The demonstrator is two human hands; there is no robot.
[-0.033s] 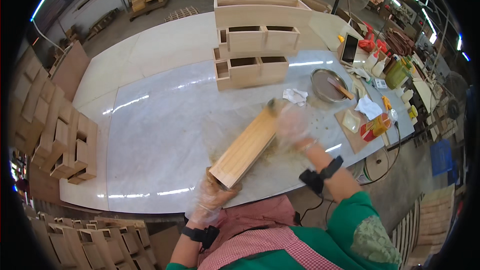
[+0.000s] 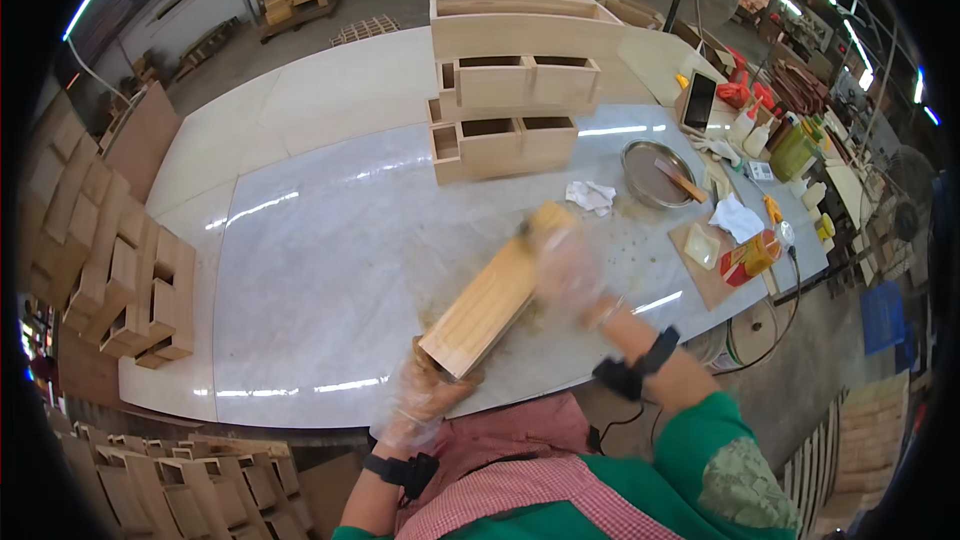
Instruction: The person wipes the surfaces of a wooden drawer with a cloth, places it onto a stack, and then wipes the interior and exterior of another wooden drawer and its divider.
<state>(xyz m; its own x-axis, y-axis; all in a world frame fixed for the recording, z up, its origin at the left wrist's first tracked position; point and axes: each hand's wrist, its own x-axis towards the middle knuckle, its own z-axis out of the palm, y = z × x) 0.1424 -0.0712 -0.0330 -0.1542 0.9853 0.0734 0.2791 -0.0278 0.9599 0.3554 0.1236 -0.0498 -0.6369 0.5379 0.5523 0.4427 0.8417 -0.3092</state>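
Note:
A long, narrow wooden box (image 2: 482, 307) with a smooth face upward lies slanted on the shiny sheet covering the table. Its near end is gripped by my left hand (image 2: 425, 392), which wears a clear plastic glove and has its fingers closed around the corner. Over the far part of the box is my right hand (image 2: 568, 265), also gloved and smeared by motion. A small dark thing (image 2: 525, 229) pokes out from that hand against the wood; its kind is too blurred to make out. Brownish smears lie on the sheet around the box.
Stacked wooden boxes with compartments (image 2: 518, 151) stand at the far middle. To the right are a round metal bowl (image 2: 632, 180) with a wooden-handled spatula, a crumpled white cloth (image 2: 590, 196), an orange-yellow can (image 2: 748, 258) and several bottles. More boxes (image 2: 125, 270) are piled at the left.
My right hand and the dark thing have shifted along the wood, leftward and slightly nearer to me. My left hand and the box have stayed put.

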